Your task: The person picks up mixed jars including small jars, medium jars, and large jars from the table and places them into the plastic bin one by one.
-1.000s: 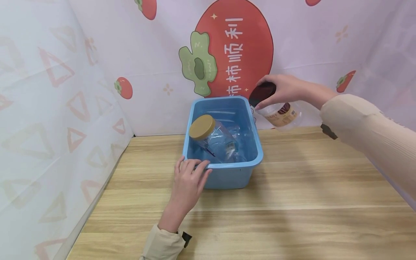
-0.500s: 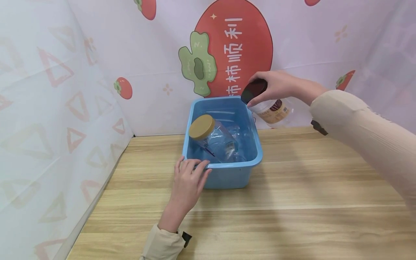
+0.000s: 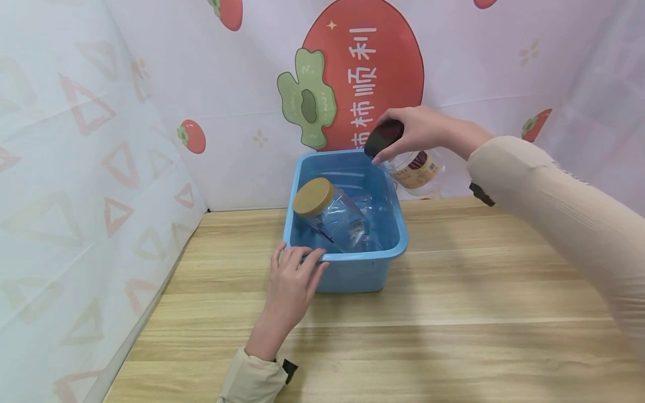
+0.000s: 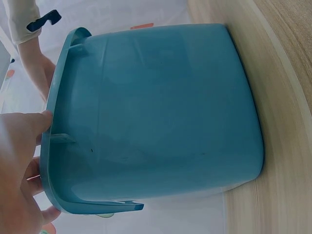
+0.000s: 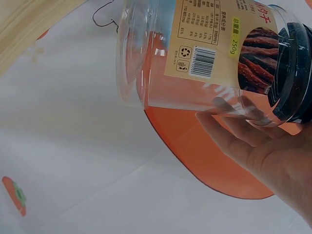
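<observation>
A blue plastic tub (image 3: 355,277) stands on the table, and my left hand (image 3: 292,285) grips its near left rim. In the left wrist view the thumb touches the tub's (image 4: 156,112) rim, with the other fingers partly hidden behind it. My right hand (image 3: 423,131) holds a clear plastic jar (image 3: 417,172) by its black lid (image 3: 384,139). The jar is tilted, lid toward the tub's far right corner, its base pointing right. Its label (image 5: 202,58), in the right wrist view, shows dark red strips and a barcode.
Inside the tub a clear jar with a gold lid (image 3: 314,197) leans on the left side, beside other clear plastic containers (image 3: 360,229). The wooden table (image 3: 478,313) extends to the right and front. A printed cloth (image 3: 242,67) hangs behind, and another (image 3: 90,184) at left.
My right hand has carried the black-lidded jar left and slightly up, closer over the tub's far right corner. The left hand and the tub have stayed put.
</observation>
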Available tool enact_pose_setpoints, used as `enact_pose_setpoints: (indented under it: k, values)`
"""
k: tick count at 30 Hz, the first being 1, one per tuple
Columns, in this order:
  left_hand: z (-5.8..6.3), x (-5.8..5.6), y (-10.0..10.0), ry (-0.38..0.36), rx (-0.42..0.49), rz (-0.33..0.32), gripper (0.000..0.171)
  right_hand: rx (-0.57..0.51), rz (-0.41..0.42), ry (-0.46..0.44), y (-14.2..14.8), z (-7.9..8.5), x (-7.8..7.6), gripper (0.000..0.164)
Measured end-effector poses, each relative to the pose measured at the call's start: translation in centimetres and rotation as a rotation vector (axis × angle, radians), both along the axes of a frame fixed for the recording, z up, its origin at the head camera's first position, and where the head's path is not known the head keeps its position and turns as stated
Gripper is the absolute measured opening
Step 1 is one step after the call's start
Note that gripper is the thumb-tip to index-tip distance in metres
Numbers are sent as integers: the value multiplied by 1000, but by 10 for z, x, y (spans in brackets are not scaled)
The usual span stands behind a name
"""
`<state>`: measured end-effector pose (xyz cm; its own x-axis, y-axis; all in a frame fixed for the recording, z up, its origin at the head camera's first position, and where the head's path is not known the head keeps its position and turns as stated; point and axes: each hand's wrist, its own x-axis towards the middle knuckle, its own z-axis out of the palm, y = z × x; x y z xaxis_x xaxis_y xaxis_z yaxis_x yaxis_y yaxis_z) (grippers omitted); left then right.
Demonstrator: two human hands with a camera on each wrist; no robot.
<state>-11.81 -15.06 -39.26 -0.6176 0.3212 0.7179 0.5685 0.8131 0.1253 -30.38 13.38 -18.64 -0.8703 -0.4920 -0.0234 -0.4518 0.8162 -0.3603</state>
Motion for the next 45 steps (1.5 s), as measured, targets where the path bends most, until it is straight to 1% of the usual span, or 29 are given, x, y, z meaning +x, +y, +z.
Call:
enact_pose_setpoints:
  k: [14, 21, 28, 37, 45]
  values:
    - [1, 0, 0, -15, 1, 9, 25, 8, 4, -18, -16, 2, -4, 88]
    - [1, 0, 1, -15, -1, 11, 26, -1, 9, 0, -21, 3, -7, 91]
    - [0, -1, 1, -11, -5, 12, 27, 10, 10, 4, -25, 7, -9, 93]
    - [0, -1, 0, -13, -1, 5, 25, 26, 22, -1, -33, 11, -8, 93]
    - [-1, -2, 0, -9, 0, 6, 26, 24, 38, 2, -38, 10, -10, 93]
